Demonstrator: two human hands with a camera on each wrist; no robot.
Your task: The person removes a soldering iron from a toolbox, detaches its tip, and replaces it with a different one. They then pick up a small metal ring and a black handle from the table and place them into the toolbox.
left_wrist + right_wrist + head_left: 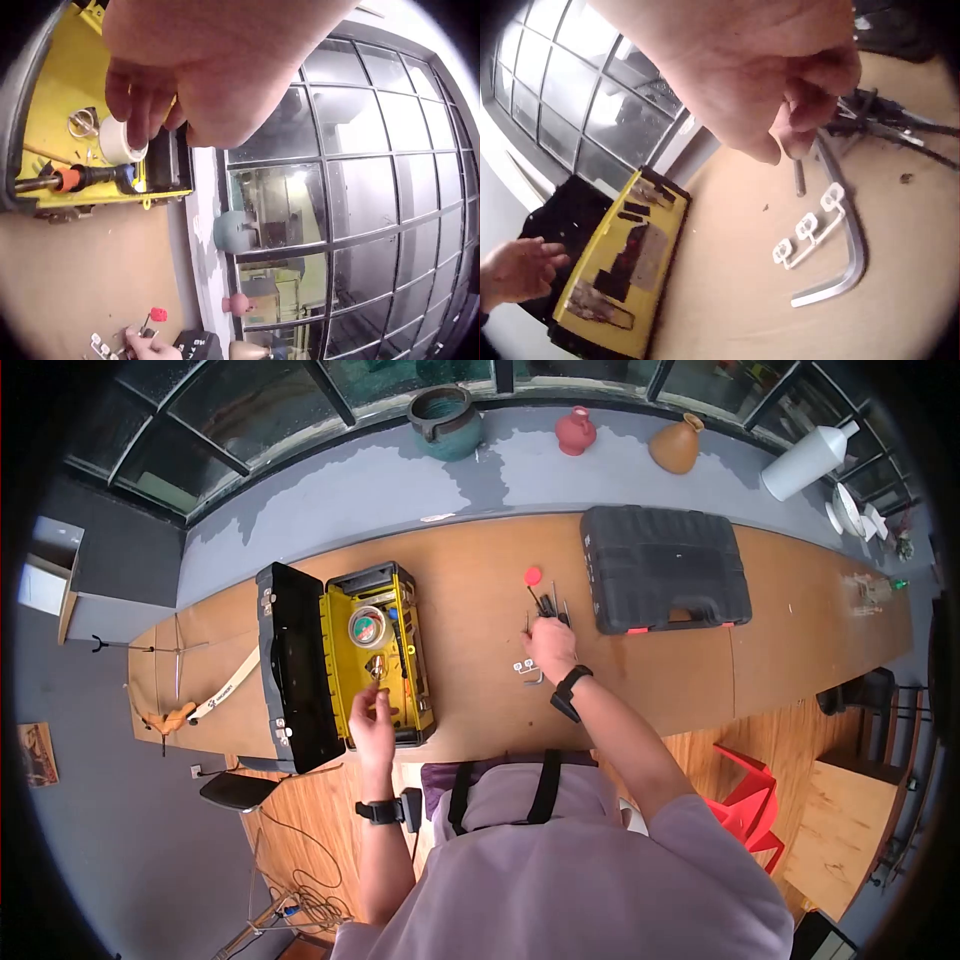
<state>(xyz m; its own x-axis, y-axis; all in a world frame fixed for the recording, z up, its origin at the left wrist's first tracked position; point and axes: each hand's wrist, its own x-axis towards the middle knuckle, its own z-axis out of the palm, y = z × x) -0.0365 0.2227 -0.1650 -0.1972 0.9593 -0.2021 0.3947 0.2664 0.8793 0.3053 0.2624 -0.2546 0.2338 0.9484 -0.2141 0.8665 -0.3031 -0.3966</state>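
Workbench (480,690) runs left to right in front of the person. On it a closed black case (665,565) lies to the right and an open yellow toolbox (336,680) to the left.

Left hand (372,725): above the near end of the toolbox tray, fingers loosely bent and a little spread, holding nothing. The wrist view shows a white tape roll (114,140) directly beneath the fingertips, with a gap between them.

Right hand (550,647): over the loose tools between toolbox and case, fingers curled tight. The tips meet on the upper end of a short steel rod (800,178), which appears to be pinched there.

L-shaped hex key (851,247): flat on the wood just beside the rod. Its long arm starts at the curled fingers and runs away from them roughly parallel to the rod. Its short arm turns toward the toolbox side.

White three-loop clip (808,229): lies along the inner side of that long arm, between it and the rod.

Finding: rod, key and clip all sit immediately under the right hand. The left hand is well apart from them, beyond the toolbox wall.
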